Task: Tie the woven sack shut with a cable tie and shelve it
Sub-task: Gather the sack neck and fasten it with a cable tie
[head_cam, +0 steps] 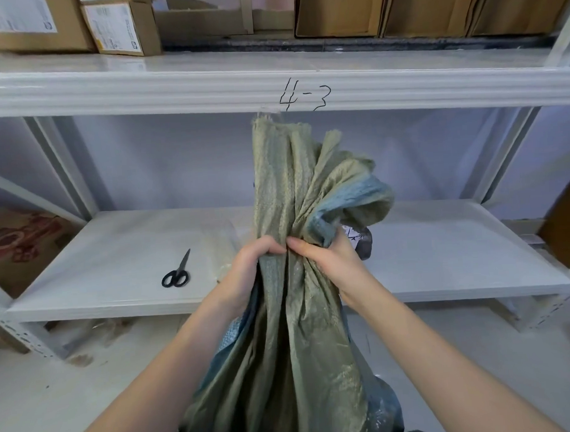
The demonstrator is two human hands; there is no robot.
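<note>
Both hands, left (pixel 246 266) and right (pixel 331 259), fingers bunching woven sack (pixel 285 189) neck | scissors (pixel 176 272) left of sack | risk: gather springs open if grip slackens, no tie visible

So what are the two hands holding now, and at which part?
Both the left hand and the right hand grip the green woven sack around its gathered neck, below the loose open top.

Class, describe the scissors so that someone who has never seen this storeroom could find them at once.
Find the white metal rack whose beam is marked "4-3". On the shelf below it, left of the green woven sack that two hands grip, lie the scissors. They are small, closed and black-handled, the only tool there.
</note>
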